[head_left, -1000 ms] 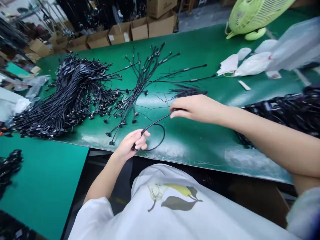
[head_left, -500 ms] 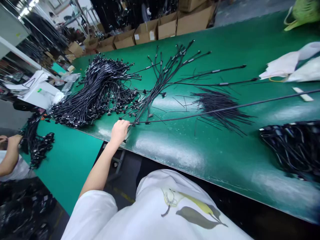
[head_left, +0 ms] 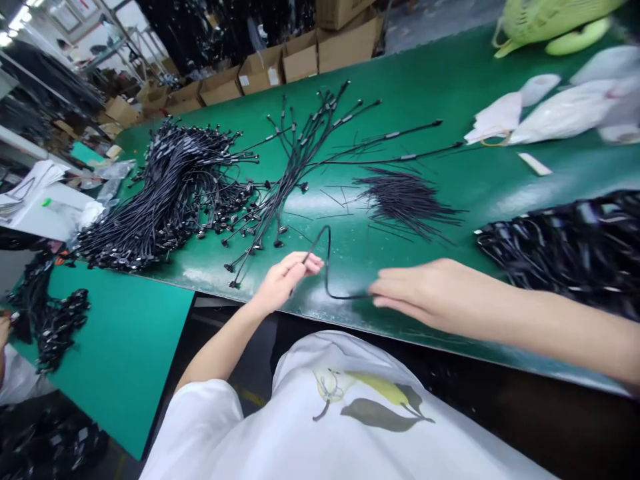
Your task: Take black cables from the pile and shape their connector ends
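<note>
A black cable (head_left: 328,267) runs bent between my two hands above the table's front edge. My left hand (head_left: 283,281) is closed on one part of it, fingers pinched. My right hand (head_left: 420,290) has its fingers pressed together around the cable's other part, slightly blurred. Behind my left hand lies a loose bunch of black cables (head_left: 295,167) with connectors at their ends. Beyond the bend, a heap of thin black ties or wires (head_left: 405,200) is spread on the green table (head_left: 450,87).
A large pile of black cables (head_left: 170,180) covers the left side, and another bundle (head_left: 565,247) lies at the right. Cardboard boxes (head_left: 260,70) line the far edge. White plastic bags (head_left: 560,113) and a green basket (head_left: 545,23) stand back right. A co-worker's hand (head_left: 4,328) shows far left.
My right hand has come into view from the right with the cable. The cable, stretched long to the right before, is now bent between my hands. My left hand has moved right.
</note>
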A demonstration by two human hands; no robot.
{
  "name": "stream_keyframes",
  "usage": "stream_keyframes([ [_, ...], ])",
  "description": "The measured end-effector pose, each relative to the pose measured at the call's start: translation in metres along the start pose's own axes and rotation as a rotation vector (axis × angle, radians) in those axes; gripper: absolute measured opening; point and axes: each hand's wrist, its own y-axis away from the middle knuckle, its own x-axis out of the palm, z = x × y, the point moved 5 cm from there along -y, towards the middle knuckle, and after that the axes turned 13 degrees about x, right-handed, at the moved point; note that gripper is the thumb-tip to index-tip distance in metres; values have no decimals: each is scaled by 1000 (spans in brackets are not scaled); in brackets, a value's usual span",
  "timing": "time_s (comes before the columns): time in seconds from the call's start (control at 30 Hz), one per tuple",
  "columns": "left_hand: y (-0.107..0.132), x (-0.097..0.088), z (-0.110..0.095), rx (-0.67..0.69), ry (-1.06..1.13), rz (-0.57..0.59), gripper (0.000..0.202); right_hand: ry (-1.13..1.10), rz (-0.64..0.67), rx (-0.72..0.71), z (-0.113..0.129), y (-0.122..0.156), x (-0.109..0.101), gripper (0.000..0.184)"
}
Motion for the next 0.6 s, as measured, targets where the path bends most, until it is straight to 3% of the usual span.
stream_keyframes([
  [0.07, 3, 23, -2, 31, -134, 129, 34, 51, -67, 16, 18, -21, -14, 40],
  [0.13, 7, 33, 0, -8, -195, 201, 34, 102, -147, 78, 15, -37, -28, 35],
  [0.2, 12, 31, 3, -99, -122, 228, 35, 136, -193, 136, -2, -45, -37, 31],
  [0.3, 19, 16, 6, -288, 194, 212, 35, 92, -266, 238, -45, -47, -38, 31],
  [0.37, 22, -1, 3, -344, 434, 94, 31, -14, -280, 295, -76, -43, -31, 28],
  [0.47, 24, -33, -9, -259, 671, -200, 20, -133, -279, 374, -108, -30, -12, 23],
  [0.53, 24, -50, -15, -170, 719, -353, 20, -153, -307, 389, -107, -19, -1, 25],
  [0.6, 21, -56, -17, -94, 668, -422, 24, -96, -324, 358, -86, -8, 8, 27],
])
